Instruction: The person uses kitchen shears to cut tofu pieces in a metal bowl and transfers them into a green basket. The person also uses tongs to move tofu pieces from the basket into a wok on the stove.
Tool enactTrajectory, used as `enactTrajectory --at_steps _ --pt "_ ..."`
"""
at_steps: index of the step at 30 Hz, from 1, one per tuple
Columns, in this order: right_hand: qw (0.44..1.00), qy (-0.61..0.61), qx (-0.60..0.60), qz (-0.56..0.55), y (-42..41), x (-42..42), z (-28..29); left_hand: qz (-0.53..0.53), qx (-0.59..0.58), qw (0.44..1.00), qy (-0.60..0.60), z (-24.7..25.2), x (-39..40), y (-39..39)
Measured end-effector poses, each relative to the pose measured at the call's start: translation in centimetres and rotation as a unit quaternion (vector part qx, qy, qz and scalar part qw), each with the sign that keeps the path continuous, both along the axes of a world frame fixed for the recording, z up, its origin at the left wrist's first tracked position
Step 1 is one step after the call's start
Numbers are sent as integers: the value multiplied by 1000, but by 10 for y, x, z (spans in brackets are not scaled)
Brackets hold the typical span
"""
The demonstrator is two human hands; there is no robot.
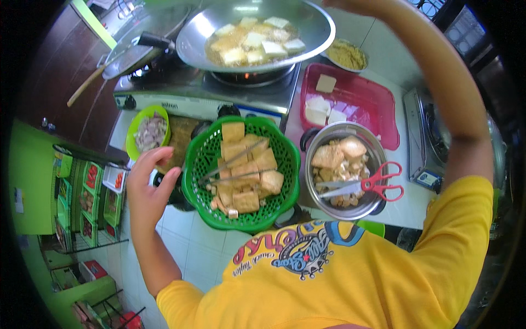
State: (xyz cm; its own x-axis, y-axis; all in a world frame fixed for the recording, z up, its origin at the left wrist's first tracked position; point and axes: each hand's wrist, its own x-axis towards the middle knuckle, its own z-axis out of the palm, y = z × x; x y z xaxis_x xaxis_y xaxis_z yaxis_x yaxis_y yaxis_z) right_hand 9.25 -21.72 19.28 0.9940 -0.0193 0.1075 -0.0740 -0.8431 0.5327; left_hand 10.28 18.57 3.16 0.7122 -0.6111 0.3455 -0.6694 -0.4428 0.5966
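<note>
My left hand (150,181) is empty, thumb and fingers apart, just left of a green plastic colander (294,164). Fried tofu blocks (245,172) fill the colander's middle, with metal tongs (238,166) lying across them. My right arm reaches up past the frying pan; the right hand is out of view beyond the top edge. In the steel wok (316,28), pale tofu pieces (254,40) fry in bubbling oil over a lit burner. Red-handled scissors (367,185) rest across a steel pot (382,154) holding fried tofu and smaller pieces.
A pink plastic tub (370,98) holds white tofu pieces and some liquid. Behind it stands a bowl of yellowish food (347,55). A lime-green bowl of chopped shallots or onions (150,131) sits left of the colander. A wooden-handled utensil (86,86) juts out beside the gas stove (164,103).
</note>
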Motion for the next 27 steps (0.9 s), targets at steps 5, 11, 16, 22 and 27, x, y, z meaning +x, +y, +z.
enactTrajectory --at_steps 5,11,16,22,27 --pt "966 -152 177 113 12 -133 -12 -56 198 976 -67 -47 -15 -19" --pt "938 79 333 -49 18 -253 -94 -41 272 960 -52 -74 -24 -22" --pt "929 91 344 -102 13 -299 -175 -36 298 953 -47 -81 -30 -37" --pt "933 46 346 -89 3 -309 -189 -16 331 941 -60 -87 -33 -48" --pt "939 109 314 -93 2 -304 -189 26 294 954 -50 -86 -37 -54"
